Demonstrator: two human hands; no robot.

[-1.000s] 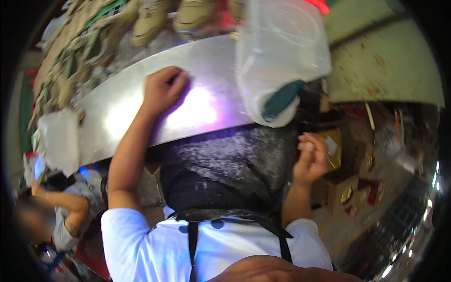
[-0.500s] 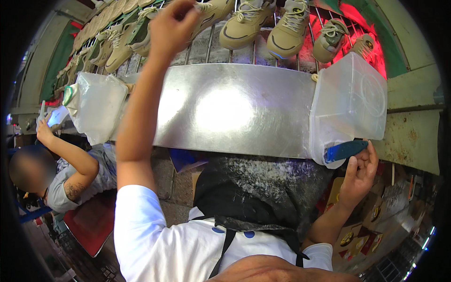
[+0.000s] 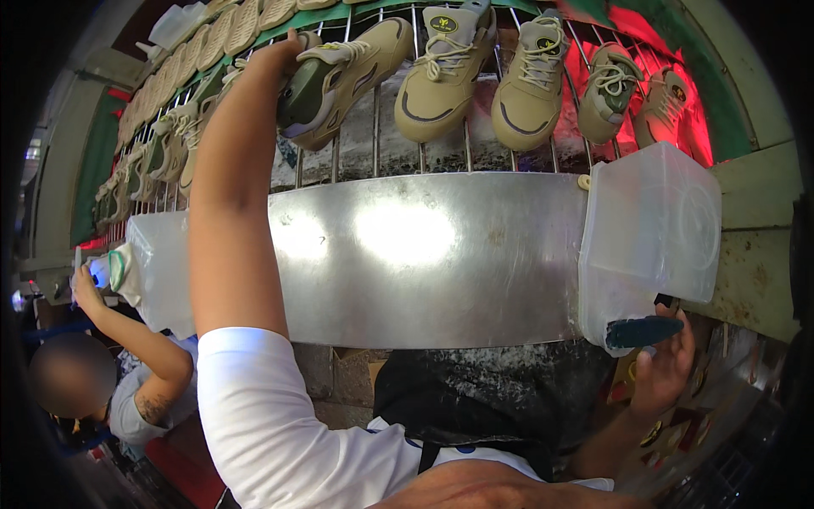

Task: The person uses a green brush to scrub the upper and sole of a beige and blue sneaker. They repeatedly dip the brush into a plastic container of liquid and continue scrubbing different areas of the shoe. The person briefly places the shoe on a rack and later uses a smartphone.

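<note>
My left arm reaches far forward over the metal tabletop. My left hand point(image 3: 284, 58) is at the heel of a tan lace-up sneaker point(image 3: 373, 64) with a dark green back part, which lies tilted on the metal bars. The fingers are mostly hidden, so their grip does not show. Low at the right, my right hand point(image 3: 674, 365) holds a long, flat blue tool point(image 3: 643, 331) with a rounded end, thumb in front and fingers behind. The tool overlaps the near edge of a translucent plastic container point(image 3: 619, 254). Its working side cannot be made out.
More tan sneakers point(image 3: 441, 85) stand on the rack bars point(image 3: 377, 144), with red light behind those at right. The shiny metal tabletop point(image 3: 441, 288) lies before me. A second translucent container point(image 3: 161, 271) and a person point(image 3: 153, 373) with a raised arm are at left.
My left hand has gone from above the rack, fingers curled, to the sneaker's heel. The view has shifted, bringing more of the rack into sight. My right hand still holds the blue tool.
</note>
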